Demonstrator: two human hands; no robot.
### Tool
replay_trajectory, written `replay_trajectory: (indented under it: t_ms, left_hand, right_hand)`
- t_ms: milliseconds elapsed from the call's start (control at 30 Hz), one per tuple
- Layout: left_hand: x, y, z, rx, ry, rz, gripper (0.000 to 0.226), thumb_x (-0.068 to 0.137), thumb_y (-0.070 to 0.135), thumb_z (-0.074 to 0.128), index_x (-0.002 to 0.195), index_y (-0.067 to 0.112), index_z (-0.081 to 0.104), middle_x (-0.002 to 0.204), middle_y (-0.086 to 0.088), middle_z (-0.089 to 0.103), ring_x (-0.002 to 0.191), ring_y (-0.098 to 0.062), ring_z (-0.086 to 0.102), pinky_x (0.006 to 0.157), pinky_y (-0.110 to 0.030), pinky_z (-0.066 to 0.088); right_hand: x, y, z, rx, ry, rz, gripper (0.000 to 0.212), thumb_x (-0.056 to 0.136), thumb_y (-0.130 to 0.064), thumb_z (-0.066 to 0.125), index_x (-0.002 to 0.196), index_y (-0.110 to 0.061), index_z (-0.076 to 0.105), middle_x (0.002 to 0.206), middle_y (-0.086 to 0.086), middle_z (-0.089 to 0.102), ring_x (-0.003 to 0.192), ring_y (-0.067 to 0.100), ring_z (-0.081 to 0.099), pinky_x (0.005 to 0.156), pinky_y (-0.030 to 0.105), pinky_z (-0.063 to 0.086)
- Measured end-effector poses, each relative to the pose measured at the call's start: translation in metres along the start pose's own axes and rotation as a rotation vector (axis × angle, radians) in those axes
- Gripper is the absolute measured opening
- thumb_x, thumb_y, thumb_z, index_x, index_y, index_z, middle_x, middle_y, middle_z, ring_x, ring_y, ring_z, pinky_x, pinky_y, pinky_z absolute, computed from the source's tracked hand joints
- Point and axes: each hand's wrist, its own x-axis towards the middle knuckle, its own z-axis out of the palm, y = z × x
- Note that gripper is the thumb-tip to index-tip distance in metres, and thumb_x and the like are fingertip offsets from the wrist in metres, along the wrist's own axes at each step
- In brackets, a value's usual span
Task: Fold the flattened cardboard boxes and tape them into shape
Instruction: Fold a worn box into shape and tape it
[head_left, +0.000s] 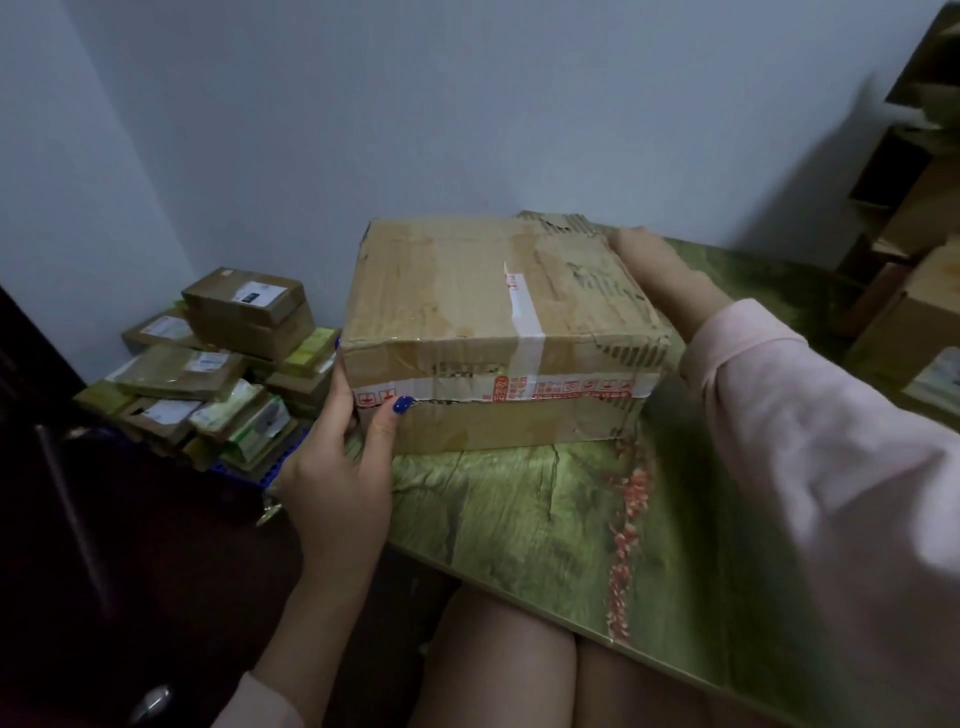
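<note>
Pale wall (415, 104) stands behind a green patterned bench (519, 519). One closed cardboard box (467, 296), sealed with white tape (524, 317), sits on the bench near its far left edge. Left hand (337, 483) grips the box's near left corner: thumb (387, 426) on the front face, fingers along the left side. Right hand (644, 254) rests at the far right top corner. Its fingers are hidden behind the box edge, so their state cannot be told. Stacked parcels (218, 364) lie on the floor to the left. A shelf (904, 197) holding cartons stands at the right.
</note>
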Motion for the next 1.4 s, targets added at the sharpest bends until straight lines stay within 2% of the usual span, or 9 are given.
replay_trajectory:
  t_ms: [167,300,533,767,967,1100,1200,1267,1400]
  left_hand:
    - [0.000,0.005,-0.002,-0.013,0.000,-0.017,0.054,0.086,0.031,0.059,0.131,0.003,0.052,0.103,-0.013,0.070,0.091,-0.011,0.055,0.082,-0.027,0.042]
    - [-0.001,0.013,-0.008,-0.037,-0.045,-0.044,0.051,0.087,0.024,0.065,0.134,0.008,0.051,0.108,-0.016,0.069,0.099,-0.020,0.063,0.086,-0.032,0.044]
    - [0.001,0.022,-0.018,-0.120,-0.127,-0.083,0.051,0.087,0.025,0.066,0.135,0.017,0.051,0.114,-0.007,0.067,0.101,-0.019,0.065,0.088,-0.044,0.054]
    - [-0.013,0.047,-0.034,-0.089,-0.185,-0.133,0.062,0.090,0.020,0.060,0.145,0.011,0.031,0.146,-0.009,0.041,0.134,-0.022,0.038,0.112,-0.040,0.030]
    - [-0.046,0.115,-0.048,-0.180,-0.091,0.494,0.061,0.085,0.008,0.065,0.137,-0.005,0.035,0.147,-0.018,0.033,0.138,-0.024,0.029,0.115,-0.039,0.024]
    - [-0.076,0.150,-0.054,-0.172,-0.364,0.778,0.067,0.081,0.031,0.065,0.134,-0.004,0.042,0.141,-0.017,0.044,0.134,-0.025,0.036,0.114,-0.038,0.024]
    - [-0.098,0.151,-0.062,-0.101,-0.543,0.836,0.061,0.074,0.044,0.064,0.120,0.004,0.056,0.121,-0.010,0.062,0.115,-0.026,0.056,0.106,-0.031,0.027]
    - [-0.113,0.152,-0.072,-0.205,-0.626,0.758,0.052,0.069,0.038,0.072,0.108,0.006,0.060,0.104,-0.007,0.067,0.095,-0.022,0.062,0.083,-0.019,0.037]
    - [-0.146,0.155,-0.084,-0.443,-0.580,0.554,0.042,0.066,0.030,0.078,0.095,0.007,0.060,0.084,0.001,0.063,0.071,-0.002,0.050,0.062,-0.008,0.034]
  right_hand:
    - [-0.053,0.019,-0.010,0.005,-0.019,0.083,0.028,0.089,-0.028,0.060,0.114,-0.016,0.065,0.111,0.016,0.065,0.095,0.031,0.059,0.073,0.031,0.042]
    - [-0.093,0.023,-0.028,0.060,-0.010,0.135,0.031,0.083,-0.025,0.070,0.113,-0.015,0.067,0.115,0.016,0.064,0.104,0.034,0.059,0.083,0.036,0.046]
    - [-0.157,0.018,-0.095,0.204,0.296,0.139,0.038,0.088,-0.036,0.064,0.118,-0.012,0.063,0.122,0.016,0.062,0.117,0.036,0.052,0.094,0.038,0.041]
    - [-0.220,0.008,-0.122,0.258,0.484,0.144,0.033,0.090,-0.034,0.061,0.117,-0.014,0.061,0.121,0.011,0.062,0.114,0.033,0.053,0.088,0.037,0.040]
    - [-0.292,-0.007,-0.126,0.333,0.303,-0.089,0.025,0.089,-0.027,0.064,0.110,-0.013,0.063,0.092,-0.006,0.061,0.081,0.013,0.056,0.069,0.024,0.038]
    - [-0.346,-0.025,-0.132,0.240,0.162,-0.171,0.026,0.085,-0.022,0.068,0.108,-0.012,0.065,0.076,-0.011,0.056,0.068,0.004,0.054,0.062,0.014,0.040]
    - [-0.385,-0.035,-0.141,0.139,0.024,-0.266,0.024,0.082,-0.020,0.071,0.105,-0.014,0.067,0.083,-0.014,0.057,0.075,0.007,0.055,0.071,0.018,0.044]
    - [-0.405,-0.039,-0.148,0.100,-0.035,-0.298,0.028,0.080,-0.021,0.073,0.108,-0.018,0.067,0.099,-0.008,0.060,0.084,0.009,0.057,0.078,0.022,0.044]
    - [-0.434,-0.033,-0.145,0.305,0.148,-0.142,0.041,0.074,-0.018,0.079,0.111,-0.023,0.065,0.106,-0.007,0.065,0.079,0.006,0.063,0.082,0.026,0.053]
